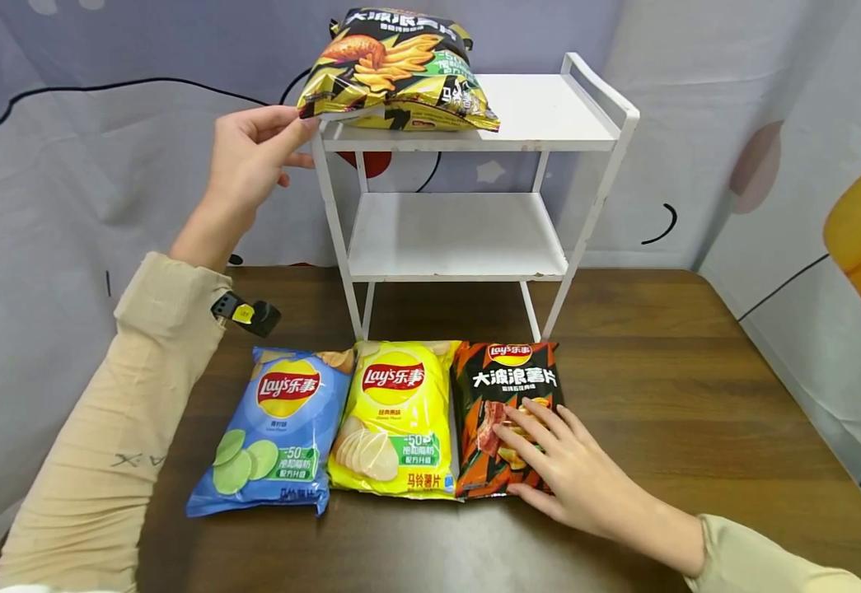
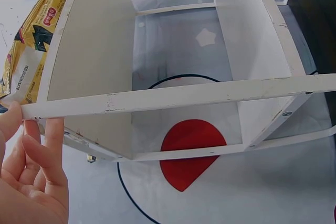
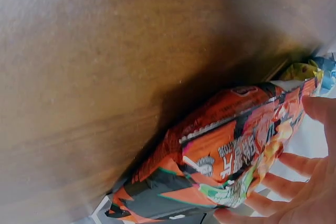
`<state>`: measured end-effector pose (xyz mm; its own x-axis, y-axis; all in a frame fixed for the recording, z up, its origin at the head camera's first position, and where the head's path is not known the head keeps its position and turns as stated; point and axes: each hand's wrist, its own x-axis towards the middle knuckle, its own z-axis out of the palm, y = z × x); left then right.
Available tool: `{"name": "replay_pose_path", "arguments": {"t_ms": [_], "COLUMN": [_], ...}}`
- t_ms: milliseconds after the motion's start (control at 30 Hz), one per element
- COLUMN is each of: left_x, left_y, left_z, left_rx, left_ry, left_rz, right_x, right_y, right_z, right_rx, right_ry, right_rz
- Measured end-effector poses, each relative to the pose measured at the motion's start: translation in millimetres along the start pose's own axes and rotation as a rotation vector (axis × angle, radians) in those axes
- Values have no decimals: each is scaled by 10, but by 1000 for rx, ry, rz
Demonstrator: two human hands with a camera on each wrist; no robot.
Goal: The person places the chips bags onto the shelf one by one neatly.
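Observation:
My left hand (image 1: 248, 152) is raised at the top left corner of a white metal shelf rack (image 1: 467, 237). In the left wrist view its thumb and fingers pinch the rack's frame (image 2: 157, 99). Just above those fingertips lies a black-and-gold chip bag (image 1: 393, 70), flat on the rack's top tier. My right hand (image 1: 578, 473) rests with spread fingers on a black-and-red chip bag (image 1: 485, 424), also seen from its side in the right wrist view. Left of that bag lie a yellow chip bag (image 1: 393, 420) and a blue chip bag (image 1: 278, 424), side by side.
The brown table (image 1: 667, 395) carries the rack and the row of bags in front of it. A pale patterned curtain (image 1: 104, 181) hangs behind. The middle tier (image 1: 460, 235) of the rack sits below the bag's tier.

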<state>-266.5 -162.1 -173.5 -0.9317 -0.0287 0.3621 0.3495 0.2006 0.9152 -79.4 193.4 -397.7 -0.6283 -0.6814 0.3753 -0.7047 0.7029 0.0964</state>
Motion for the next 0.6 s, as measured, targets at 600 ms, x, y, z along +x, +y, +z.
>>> {"name": "replay_pose_path", "arguments": {"t_ms": [600], "left_x": [-5], "left_y": [-10], "left_z": [-3], "left_rx": [10], "left_ry": [3], "left_rz": [1], "right_x": [15], "right_y": [-55], "right_z": [160], "right_rx": [-136], "right_ry": [-41], "right_rz": [-22]}}
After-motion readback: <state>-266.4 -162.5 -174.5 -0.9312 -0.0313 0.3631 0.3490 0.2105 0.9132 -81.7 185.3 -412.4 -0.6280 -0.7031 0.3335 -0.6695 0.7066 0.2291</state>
